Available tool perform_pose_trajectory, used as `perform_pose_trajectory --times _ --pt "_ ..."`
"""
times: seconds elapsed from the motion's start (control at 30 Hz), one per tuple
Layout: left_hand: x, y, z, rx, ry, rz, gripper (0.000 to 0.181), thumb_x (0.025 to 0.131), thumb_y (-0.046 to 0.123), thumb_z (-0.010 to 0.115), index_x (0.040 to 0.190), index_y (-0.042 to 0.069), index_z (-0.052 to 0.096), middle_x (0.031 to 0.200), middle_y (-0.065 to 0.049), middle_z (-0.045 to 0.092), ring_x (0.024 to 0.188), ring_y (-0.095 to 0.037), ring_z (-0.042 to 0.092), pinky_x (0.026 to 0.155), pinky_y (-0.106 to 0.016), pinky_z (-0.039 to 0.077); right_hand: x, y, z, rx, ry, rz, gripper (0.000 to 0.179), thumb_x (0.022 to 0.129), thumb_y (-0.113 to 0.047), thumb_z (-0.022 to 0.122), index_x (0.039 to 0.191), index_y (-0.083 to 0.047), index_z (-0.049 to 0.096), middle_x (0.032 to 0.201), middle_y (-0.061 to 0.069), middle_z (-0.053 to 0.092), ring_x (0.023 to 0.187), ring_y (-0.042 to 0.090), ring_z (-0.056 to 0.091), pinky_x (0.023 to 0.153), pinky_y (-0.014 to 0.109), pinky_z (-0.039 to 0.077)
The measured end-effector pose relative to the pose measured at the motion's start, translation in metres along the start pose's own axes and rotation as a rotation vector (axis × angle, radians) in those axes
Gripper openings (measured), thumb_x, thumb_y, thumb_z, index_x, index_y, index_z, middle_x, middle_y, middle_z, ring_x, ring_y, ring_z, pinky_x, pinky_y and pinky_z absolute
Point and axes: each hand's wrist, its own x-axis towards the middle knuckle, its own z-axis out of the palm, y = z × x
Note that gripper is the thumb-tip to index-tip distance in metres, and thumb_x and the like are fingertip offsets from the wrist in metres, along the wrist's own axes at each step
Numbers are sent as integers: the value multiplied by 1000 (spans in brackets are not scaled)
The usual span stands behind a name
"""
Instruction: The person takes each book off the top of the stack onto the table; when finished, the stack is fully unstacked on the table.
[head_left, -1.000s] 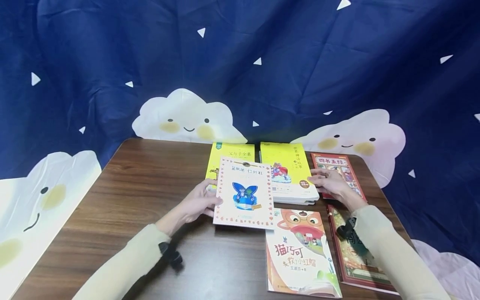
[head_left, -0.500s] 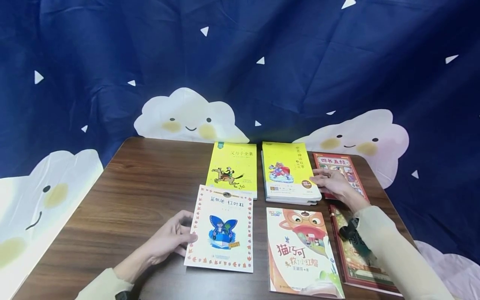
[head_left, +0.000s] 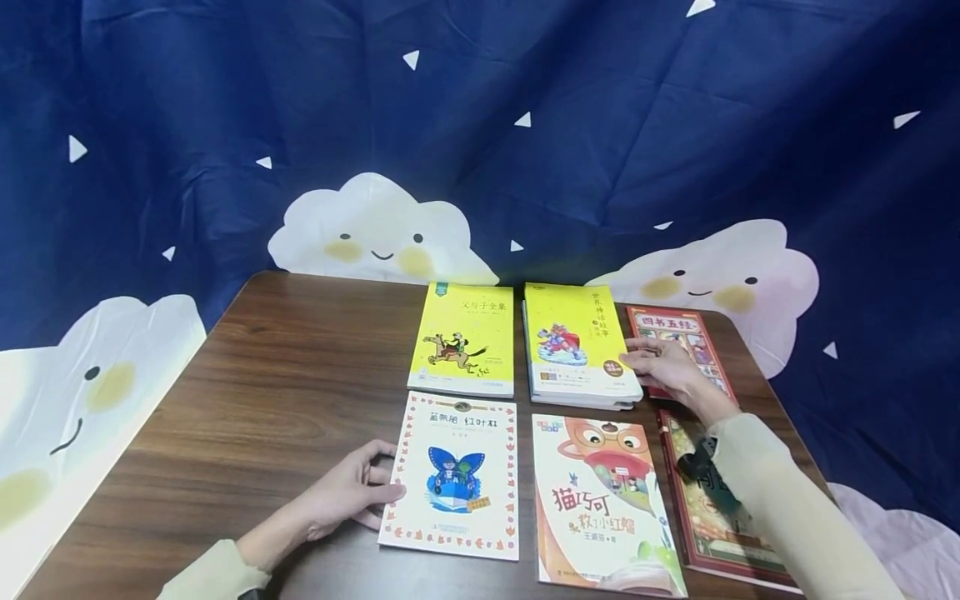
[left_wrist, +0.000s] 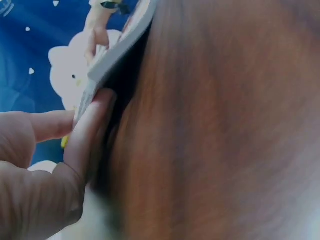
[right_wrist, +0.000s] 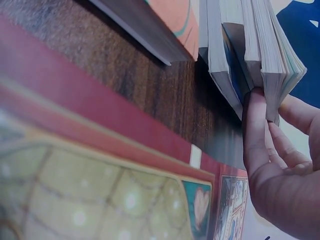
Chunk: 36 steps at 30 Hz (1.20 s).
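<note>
Table (head_left: 300, 358), wood-grain, w/ bks (head_left: 457, 492); blue backdrop (head_left: 480, 100)

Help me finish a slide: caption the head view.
Left hand pinches a white butterfly book while the right hand grips a yellow-topped book stack.

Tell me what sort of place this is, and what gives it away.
Likely an indoor spot set up for children's reading or filming: a blue cloth with smiling clouds hangs behind a wooden table holding books with illustrated covers.
</note>
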Motion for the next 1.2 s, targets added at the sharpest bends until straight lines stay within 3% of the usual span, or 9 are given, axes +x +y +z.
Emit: perform_pose_trajectory --times 0.2,0.37,0.47,0.6,0.87,0.97,1.2 --pt "1 20 -5 292 83 -7 55 98 13 74 140 -14 51 87 -12 72 64 -16 71 61 -41 70 -1 -1 -2 -4 -13 12 74 103 -22 70 163 0 31 99 -14 74 92 3 74 84 24 68" --pt "14 40 -3 403 195 6 43 98 15 74 131 -9 62 86 -14 72 63 -18 69 59 -40 69 -1 -1 -1 -4 -16 2 74 104 -22 69 163 0 31 100 -13 74 91 3 74 84 24 68" --pt "34 53 1 371 195 50 39 100 14 72 131 -8 62 88 -19 73 65 -18 71 62 -41 70 -2 -1 0 -18 -9 -9 74 103 -23 70 163 0 32 101 -12 73 92 4 74 84 24 68" --pt "69 67 13 296 167 85 40 100 13 70 134 -7 63 96 -23 75 68 -17 74 69 -39 71 -2 -1 0 -22 1 -1 74 103 -24 71 162 -1 33 99 -13 74 91 4 74 83 24 68" --pt "147 88 52 158 116 90 45 103 17 68 143 -2 59 117 -24 76 75 -16 78 77 -35 71 -1 0 -2 2 -18 -16 75 103 -22 70 163 1 31 97 -14 75 91 3 74 82 23 67" --pt "171 90 65 101 135 74 43 103 18 69 142 0 60 117 -24 76 73 -14 77 76 -32 71 -2 0 -1 5 -23 -15 76 103 -22 70 163 2 29 99 -14 74 92 3 74 84 24 68" --pt "206 89 86 2 193 46 39 102 15 71 138 3 62 117 -18 77 73 -13 74 75 -28 70 -5 0 0 2 -17 -11 75 103 -22 70 163 1 30 100 -13 75 93 3 75 84 25 68"
